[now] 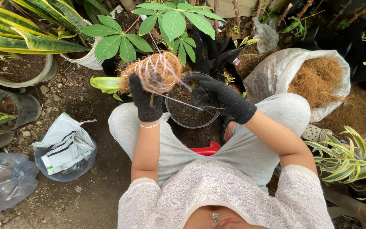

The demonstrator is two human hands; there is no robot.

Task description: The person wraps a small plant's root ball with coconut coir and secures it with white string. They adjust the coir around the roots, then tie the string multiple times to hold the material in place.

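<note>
Left hand (145,101) clamped under fibre ball (156,72) held above bowl (187,112), right hand (217,96) pinched on string (178,101) pulled taut off it; risk: slack or loose grip, wraps slipping, ball shedding fibre or dropping into bowl.

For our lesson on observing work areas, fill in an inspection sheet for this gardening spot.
Surface: bare soil ground with small stones.
Job's things: fibre-wrapped root ball bound with white string; clear bowl of soil.
Clutter: crumpled bag; sack of coconut fibre; empty pots.
Grip: left hand holds the ball; right hand pulls string; both in black gloves.
Cables: nothing seen.
Surroundings: potted plants.
</note>
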